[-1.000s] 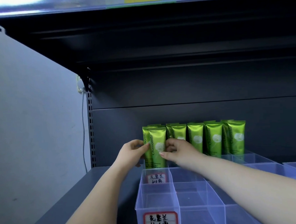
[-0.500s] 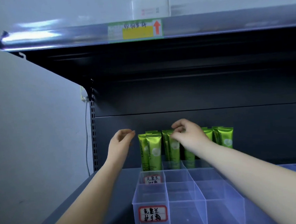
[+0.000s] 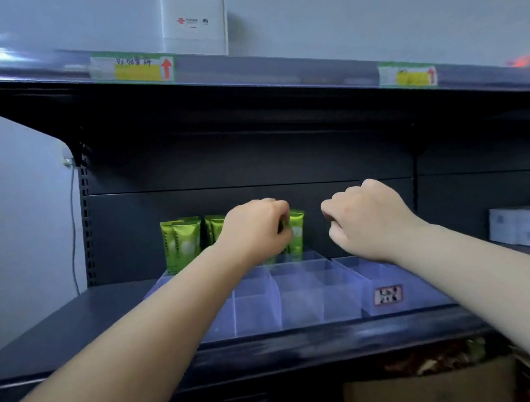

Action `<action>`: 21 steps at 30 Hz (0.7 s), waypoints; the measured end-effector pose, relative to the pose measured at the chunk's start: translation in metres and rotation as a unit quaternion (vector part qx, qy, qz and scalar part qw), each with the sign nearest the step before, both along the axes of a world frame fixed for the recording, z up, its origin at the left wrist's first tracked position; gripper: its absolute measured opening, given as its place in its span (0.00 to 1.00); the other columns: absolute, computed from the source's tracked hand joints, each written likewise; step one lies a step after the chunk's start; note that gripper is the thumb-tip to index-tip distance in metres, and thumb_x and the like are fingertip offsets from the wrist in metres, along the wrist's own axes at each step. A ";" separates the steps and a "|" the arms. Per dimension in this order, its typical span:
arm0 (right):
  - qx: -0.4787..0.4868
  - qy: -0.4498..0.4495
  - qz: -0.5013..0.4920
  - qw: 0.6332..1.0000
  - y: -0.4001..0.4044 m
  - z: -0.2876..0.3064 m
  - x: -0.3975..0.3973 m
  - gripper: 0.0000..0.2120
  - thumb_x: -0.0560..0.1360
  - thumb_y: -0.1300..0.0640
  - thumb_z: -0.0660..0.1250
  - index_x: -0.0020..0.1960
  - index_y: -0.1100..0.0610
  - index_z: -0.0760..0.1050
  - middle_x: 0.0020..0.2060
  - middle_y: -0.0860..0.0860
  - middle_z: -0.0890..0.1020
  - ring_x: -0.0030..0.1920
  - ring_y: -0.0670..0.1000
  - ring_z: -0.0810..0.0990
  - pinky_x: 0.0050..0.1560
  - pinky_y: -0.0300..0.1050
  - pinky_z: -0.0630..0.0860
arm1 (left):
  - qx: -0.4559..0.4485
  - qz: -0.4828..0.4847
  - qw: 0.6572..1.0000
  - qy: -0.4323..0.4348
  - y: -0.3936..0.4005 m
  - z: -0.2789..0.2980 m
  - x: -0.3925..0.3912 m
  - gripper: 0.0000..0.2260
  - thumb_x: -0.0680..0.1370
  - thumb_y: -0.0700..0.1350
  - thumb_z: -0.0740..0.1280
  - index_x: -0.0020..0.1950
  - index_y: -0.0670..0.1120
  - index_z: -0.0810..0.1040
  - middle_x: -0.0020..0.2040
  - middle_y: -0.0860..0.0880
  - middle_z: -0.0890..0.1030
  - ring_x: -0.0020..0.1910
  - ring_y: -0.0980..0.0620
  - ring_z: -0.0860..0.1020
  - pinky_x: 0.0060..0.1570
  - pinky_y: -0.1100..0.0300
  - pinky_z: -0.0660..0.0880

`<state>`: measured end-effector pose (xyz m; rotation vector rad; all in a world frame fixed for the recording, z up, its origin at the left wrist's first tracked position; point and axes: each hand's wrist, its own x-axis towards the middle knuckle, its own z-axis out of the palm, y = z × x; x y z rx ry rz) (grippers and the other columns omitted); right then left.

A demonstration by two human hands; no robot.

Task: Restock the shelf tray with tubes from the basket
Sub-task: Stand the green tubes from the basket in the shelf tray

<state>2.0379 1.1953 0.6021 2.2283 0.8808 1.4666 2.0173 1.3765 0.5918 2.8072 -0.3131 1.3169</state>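
Head view: green tubes (image 3: 183,245) are seen upright at the back of the clear divided tray (image 3: 257,308); two pairs at left, one more (image 3: 297,234) by the left hand (image 3: 256,229), others hidden. That tube is touched by the left hand's curled fingers; a grip cannot be told. The right hand (image 3: 366,220) is curled, nothing seen held. Two white boxes (image 3: 520,227) are shelved far right.

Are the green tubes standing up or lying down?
Standing up. The green tubes stand on end in a row at the back of the clear tray.
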 end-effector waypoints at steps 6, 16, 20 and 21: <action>-0.033 0.042 -0.115 0.992 -0.107 -0.034 -0.005 0.22 0.57 0.58 0.72 0.30 0.54 0.57 0.24 0.47 0.52 0.23 0.53 0.58 0.28 0.40 0.46 | 0.097 -0.026 0.995 0.007 -0.118 -0.019 0.019 0.07 0.75 0.45 0.59 0.48 0.45 0.74 0.48 0.48 0.78 0.47 0.45 0.76 0.38 0.58 0.63; 0.024 0.215 -0.310 0.926 -0.265 -0.096 -0.040 0.12 0.78 0.53 0.54 0.57 0.56 0.70 0.51 0.52 0.78 0.53 0.56 0.77 0.38 0.45 0.63 | 0.196 -0.170 0.964 0.051 -0.303 -0.073 0.028 0.04 0.76 0.45 0.58 0.43 0.47 0.70 0.48 0.46 0.80 0.45 0.45 0.73 0.36 0.58 0.61; 0.029 0.238 -0.351 0.905 -0.319 -0.119 -0.049 0.11 0.78 0.54 0.55 0.55 0.56 0.72 0.51 0.52 0.79 0.51 0.55 0.78 0.38 0.44 0.64 | 0.216 -0.217 0.950 0.067 -0.361 -0.098 0.034 0.07 0.76 0.45 0.59 0.49 0.46 0.75 0.51 0.46 0.80 0.50 0.44 0.76 0.37 0.58 0.62; 0.031 0.240 -0.359 0.901 -0.332 -0.125 -0.051 0.12 0.78 0.54 0.55 0.56 0.56 0.72 0.52 0.52 0.79 0.51 0.56 0.78 0.38 0.44 0.64 | 0.225 -0.227 0.945 0.072 -0.374 -0.105 0.036 0.08 0.76 0.45 0.59 0.50 0.46 0.75 0.51 0.47 0.80 0.51 0.45 0.76 0.38 0.58 0.62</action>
